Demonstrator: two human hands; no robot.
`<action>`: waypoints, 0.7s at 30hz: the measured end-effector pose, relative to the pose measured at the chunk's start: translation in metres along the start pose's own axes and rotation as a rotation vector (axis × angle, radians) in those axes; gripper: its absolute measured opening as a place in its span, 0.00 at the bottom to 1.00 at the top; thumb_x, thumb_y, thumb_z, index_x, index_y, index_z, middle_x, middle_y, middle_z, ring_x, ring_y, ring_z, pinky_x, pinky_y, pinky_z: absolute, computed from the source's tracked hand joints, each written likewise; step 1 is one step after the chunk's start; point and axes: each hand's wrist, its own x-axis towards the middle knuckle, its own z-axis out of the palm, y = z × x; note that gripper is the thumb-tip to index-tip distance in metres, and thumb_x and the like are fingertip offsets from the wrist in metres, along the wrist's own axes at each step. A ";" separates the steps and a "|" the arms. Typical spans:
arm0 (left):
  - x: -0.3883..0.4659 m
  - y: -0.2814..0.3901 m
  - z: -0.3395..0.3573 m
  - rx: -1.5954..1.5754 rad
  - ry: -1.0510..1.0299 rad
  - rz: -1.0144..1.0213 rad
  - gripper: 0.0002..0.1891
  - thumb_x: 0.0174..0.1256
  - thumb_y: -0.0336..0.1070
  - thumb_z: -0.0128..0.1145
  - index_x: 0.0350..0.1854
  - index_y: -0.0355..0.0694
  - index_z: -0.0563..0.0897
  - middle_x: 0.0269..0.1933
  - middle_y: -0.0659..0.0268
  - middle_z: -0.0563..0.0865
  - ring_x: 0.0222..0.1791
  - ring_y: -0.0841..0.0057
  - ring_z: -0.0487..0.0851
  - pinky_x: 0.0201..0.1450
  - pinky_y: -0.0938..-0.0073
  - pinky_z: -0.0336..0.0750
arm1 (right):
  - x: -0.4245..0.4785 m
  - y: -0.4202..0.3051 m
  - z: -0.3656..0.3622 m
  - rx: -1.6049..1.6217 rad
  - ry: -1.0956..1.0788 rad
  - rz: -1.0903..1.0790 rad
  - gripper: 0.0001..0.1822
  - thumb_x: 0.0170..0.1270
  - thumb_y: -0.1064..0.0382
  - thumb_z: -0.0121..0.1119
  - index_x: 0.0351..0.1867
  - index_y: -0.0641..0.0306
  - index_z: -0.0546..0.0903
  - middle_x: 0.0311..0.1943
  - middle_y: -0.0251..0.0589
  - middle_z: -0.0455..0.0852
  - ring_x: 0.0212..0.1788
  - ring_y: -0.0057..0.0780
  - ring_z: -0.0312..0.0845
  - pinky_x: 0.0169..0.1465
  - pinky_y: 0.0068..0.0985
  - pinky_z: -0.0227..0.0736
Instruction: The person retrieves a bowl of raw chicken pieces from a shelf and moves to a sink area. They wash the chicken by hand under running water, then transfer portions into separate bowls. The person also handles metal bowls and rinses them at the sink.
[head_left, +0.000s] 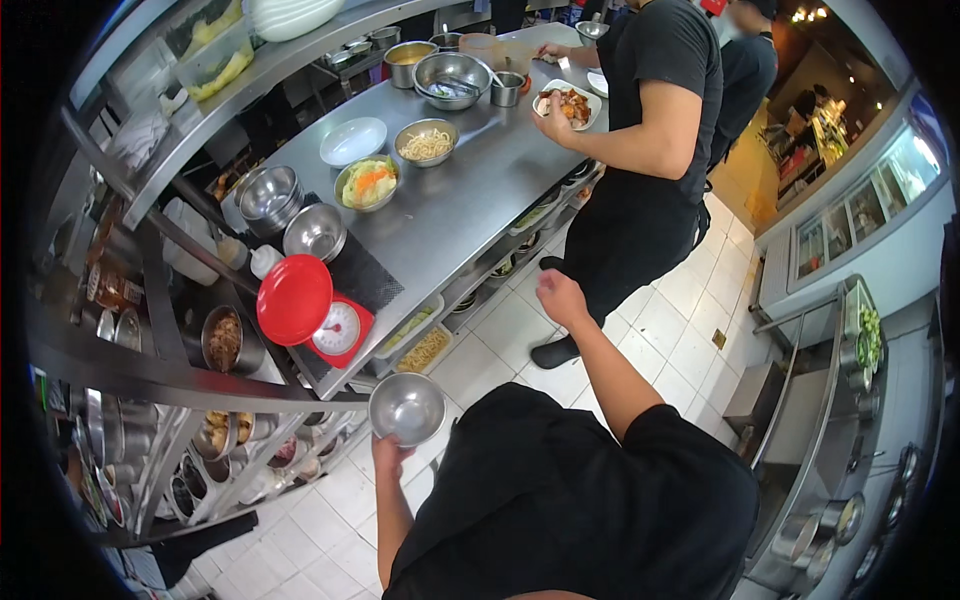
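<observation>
My left hand (390, 452) grips the rim of a stainless steel bowl (406, 411), whose visible inside looks bare. It hangs just off the near end of the steel worktable (450, 195). My right hand (564, 298) is over the floor between the table and a co-worker, its fingers curled in with nothing visible in them. Close to the bowl, a red kitchen scale (339, 330) with a round red pan (295, 300) stands on the table corner. Beyond it are a steel bowl (315, 232), a bowl of shredded vegetables (367, 184) and a bowl of noodles (427, 142).
A co-worker (660, 105) at the table's right side holds a white dish of food (574, 105). Food trays (424, 349) line the shelf under the table. Steel shelving (225, 394) stands at left, and a counter with pots (817, 525) at right. White tiles (487, 337) cover the floor.
</observation>
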 end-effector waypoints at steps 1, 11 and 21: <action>0.002 0.005 0.007 -0.038 -0.022 -0.011 0.31 0.46 0.27 0.48 0.60 0.38 0.66 0.41 0.52 0.81 0.29 0.60 0.85 0.24 0.63 0.83 | -0.010 0.007 -0.002 -0.016 0.025 0.047 0.17 0.55 0.58 0.59 0.46 0.60 0.82 0.43 0.46 0.87 0.47 0.45 0.82 0.51 0.36 0.76; -0.006 0.070 0.067 -0.104 -0.304 -0.005 0.25 0.46 0.28 0.52 0.53 0.32 0.73 0.39 0.54 0.84 0.28 0.62 0.85 0.25 0.64 0.83 | -0.042 0.003 0.018 0.015 0.005 0.068 0.15 0.55 0.59 0.59 0.43 0.59 0.82 0.39 0.45 0.88 0.44 0.44 0.83 0.50 0.36 0.76; -0.018 0.103 0.061 -0.285 -0.526 0.023 0.26 0.47 0.28 0.54 0.55 0.32 0.73 0.45 0.54 0.83 0.38 0.60 0.85 0.29 0.60 0.83 | -0.003 -0.070 0.020 0.058 -0.043 -0.079 0.19 0.55 0.59 0.59 0.49 0.60 0.80 0.38 0.44 0.87 0.43 0.43 0.83 0.48 0.37 0.76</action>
